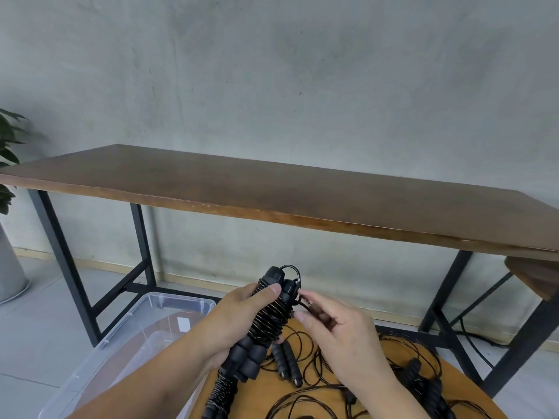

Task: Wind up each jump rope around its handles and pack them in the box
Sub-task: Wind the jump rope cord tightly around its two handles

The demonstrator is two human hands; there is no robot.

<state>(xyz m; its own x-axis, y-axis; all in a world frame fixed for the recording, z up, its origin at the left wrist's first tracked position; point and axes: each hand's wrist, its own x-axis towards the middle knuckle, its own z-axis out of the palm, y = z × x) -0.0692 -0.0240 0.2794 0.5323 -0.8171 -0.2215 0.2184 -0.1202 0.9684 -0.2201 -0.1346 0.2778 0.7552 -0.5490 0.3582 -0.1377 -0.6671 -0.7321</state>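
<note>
My left hand (239, 322) grips a black jump rope bundle (269, 322), its two foam handles held side by side with thin cord wound round their middle. My right hand (341, 334) pinches the loose end of that cord just right of the handles. Below, on the round wooden table (472, 391), lie a wound bundle (222, 394), a loose pair of handles (287, 364) with tangled cord (308, 397), and more handles (426, 388) at the right. A clear plastic box (142, 331) stands on the floor to the left.
A long brown table (272, 189) on black metal legs stands against the grey wall ahead. A potted plant (7, 164) is at the far left. A black cable (478, 340) runs over the floor at the right.
</note>
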